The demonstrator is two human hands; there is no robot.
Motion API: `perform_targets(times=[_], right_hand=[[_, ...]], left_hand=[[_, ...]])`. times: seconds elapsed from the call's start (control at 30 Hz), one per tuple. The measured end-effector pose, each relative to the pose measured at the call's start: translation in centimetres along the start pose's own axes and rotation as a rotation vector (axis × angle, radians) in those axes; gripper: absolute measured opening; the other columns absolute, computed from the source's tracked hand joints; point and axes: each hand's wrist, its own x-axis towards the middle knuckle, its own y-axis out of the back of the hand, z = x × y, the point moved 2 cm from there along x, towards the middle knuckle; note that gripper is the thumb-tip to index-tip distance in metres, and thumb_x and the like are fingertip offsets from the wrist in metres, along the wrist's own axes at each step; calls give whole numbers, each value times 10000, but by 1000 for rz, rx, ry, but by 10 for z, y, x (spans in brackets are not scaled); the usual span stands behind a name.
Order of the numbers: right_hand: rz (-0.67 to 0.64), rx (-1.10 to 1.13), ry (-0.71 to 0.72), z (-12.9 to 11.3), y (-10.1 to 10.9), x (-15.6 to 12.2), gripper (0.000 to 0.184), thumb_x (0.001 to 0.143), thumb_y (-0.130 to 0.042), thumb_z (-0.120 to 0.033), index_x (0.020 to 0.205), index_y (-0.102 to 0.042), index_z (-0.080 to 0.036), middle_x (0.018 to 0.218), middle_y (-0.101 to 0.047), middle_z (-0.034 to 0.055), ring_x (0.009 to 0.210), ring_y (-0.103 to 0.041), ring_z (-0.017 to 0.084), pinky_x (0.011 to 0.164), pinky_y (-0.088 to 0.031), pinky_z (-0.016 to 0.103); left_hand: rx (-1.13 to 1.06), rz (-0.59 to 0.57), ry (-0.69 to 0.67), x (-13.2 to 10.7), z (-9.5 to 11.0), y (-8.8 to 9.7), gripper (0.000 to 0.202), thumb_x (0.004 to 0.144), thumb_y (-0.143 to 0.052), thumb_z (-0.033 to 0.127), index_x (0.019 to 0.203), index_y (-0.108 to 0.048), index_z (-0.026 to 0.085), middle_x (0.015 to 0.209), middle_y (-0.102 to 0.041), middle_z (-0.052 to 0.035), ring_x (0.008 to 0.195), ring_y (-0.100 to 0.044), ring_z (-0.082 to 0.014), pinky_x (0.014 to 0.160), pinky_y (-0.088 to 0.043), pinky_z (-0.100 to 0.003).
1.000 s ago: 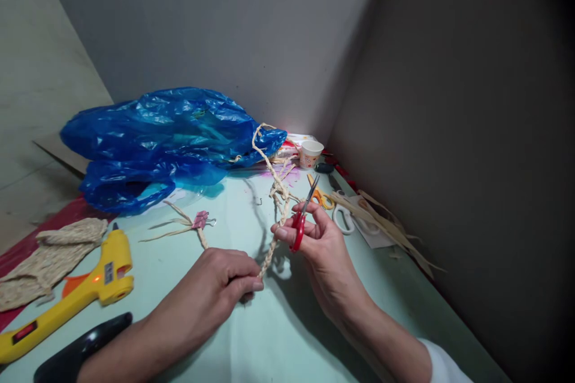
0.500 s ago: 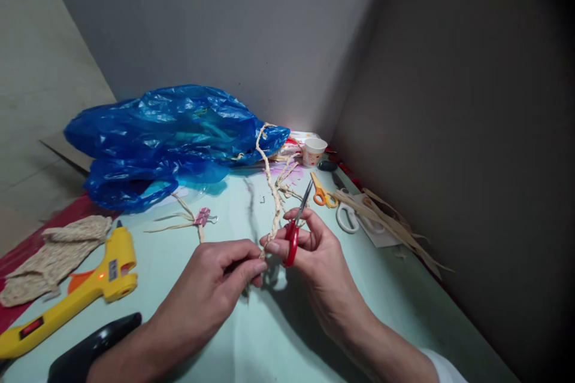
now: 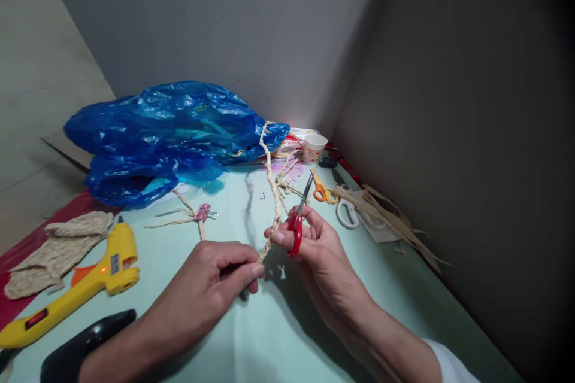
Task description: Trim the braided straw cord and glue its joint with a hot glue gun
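My left hand [image 3: 211, 281] pinches the lower end of a pale braided straw cord [image 3: 272, 191] just above the table. The cord runs up and away toward the blue plastic bag [image 3: 166, 134]. My right hand [image 3: 314, 242] holds small red-handled scissors [image 3: 297, 226] with the blades pointing up and away, and its thumb and forefinger also touch the cord a little above my left fingers. Both hands are closed.
A yellow glue gun [image 3: 85, 287] and a black object [image 3: 85, 344] lie at the left, beside a woven straw piece [image 3: 58, 248]. A pink binder clip [image 3: 202, 212] holds straw strands. Orange scissors [image 3: 321, 188], white scissors [image 3: 350, 212], loose straw strips [image 3: 395, 221] and a paper cup [image 3: 313, 148] lie toward the right wall.
Both hands came closer together on the cord, then the right hand with the scissors rose slightly. The left hand shifted a little to the right along the cord end.
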Motion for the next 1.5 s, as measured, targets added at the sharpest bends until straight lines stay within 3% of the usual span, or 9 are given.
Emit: perform_targets(times=[0.13, 0.33, 0.5, 0.6, 0.83, 0.97, 1.2, 1.37, 1.5], right_hand=[[-39, 23, 22, 5, -3, -4, 488, 677, -865, -203, 978, -480, -219, 775, -707, -33, 665, -623, 101, 673, -452, 224], [-73, 13, 7, 8, -10, -10, 453, 686, -835, -151, 956, -479, -225, 770, -707, -36, 673, -630, 110, 710, -467, 243], [-41, 31, 34, 5, -7, -5, 461, 692, -849, -202, 971, -482, -220, 774, -693, -37, 698, -619, 112, 703, -451, 242], [0, 37, 34, 3, -3, -1, 476, 690, -857, -218, 992, -489, -213, 785, -696, -34, 719, -611, 103, 712, -441, 227], [-19, 45, 25, 0, -3, -1, 455, 704, -850, -193, 984, -493, -218, 781, -712, -29, 729, -620, 101, 728, -444, 224], [-4, 44, 33, -1, -3, -1, 442, 691, -861, -192, 954, -508, -223, 749, -696, -43, 729, -615, 108, 735, -449, 233], [-19, -2, 51, 1, -3, -2, 454, 688, -862, -217, 944, -487, -233, 773, -700, -43, 697, -631, 114, 699, -469, 237], [-132, -153, 24, 10, -12, -5, 512, 703, -850, -245, 1026, -453, -255, 696, -685, -72, 554, -593, 114, 623, -458, 259], [-162, -320, 132, 7, -11, -6, 436, 756, -815, -279, 1048, -492, -259, 733, -690, -48, 596, -552, 119, 607, -423, 252]], left_hand=[[-205, 46, 44, -1, -2, -3, 213, 898, -568, 369, 796, -667, 210, 661, -628, 25, 641, -542, -153, 617, -399, -263], [-100, 176, -48, -2, -2, -1, 376, 940, -523, 317, 584, -577, 209, 597, -548, 39, 589, -491, -126, 605, -373, -256], [-253, 136, 3, -2, -2, -5, 126, 900, -560, 279, 841, -655, 219, 668, -689, 23, 620, -595, -145, 627, -457, -261], [-362, 182, 35, -4, -1, -7, 109, 875, -595, 267, 963, -641, 221, 730, -747, 16, 603, -631, -141, 623, -499, -259], [-222, 309, -14, -6, 4, -2, 111, 845, -631, 243, 803, -724, 201, 656, -750, 6, 516, -637, -130, 558, -484, -251], [-240, 293, -24, -8, 0, -2, 129, 868, -636, 247, 787, -731, 212, 655, -740, 15, 555, -642, -128, 590, -481, -248], [-563, 186, 83, -7, -4, -6, 130, 886, -646, 309, 852, -690, 192, 730, -719, 5, 611, -611, -110, 622, -453, -238], [-709, 248, 168, -2, -1, -10, 337, 822, -747, 358, 1091, -604, 213, 676, -609, 75, 507, -540, -75, 548, -399, -216], [-678, 266, 179, -1, 0, -9, 372, 772, -780, 325, 1087, -657, 170, 631, -583, 77, 483, -500, -64, 536, -388, -211]])
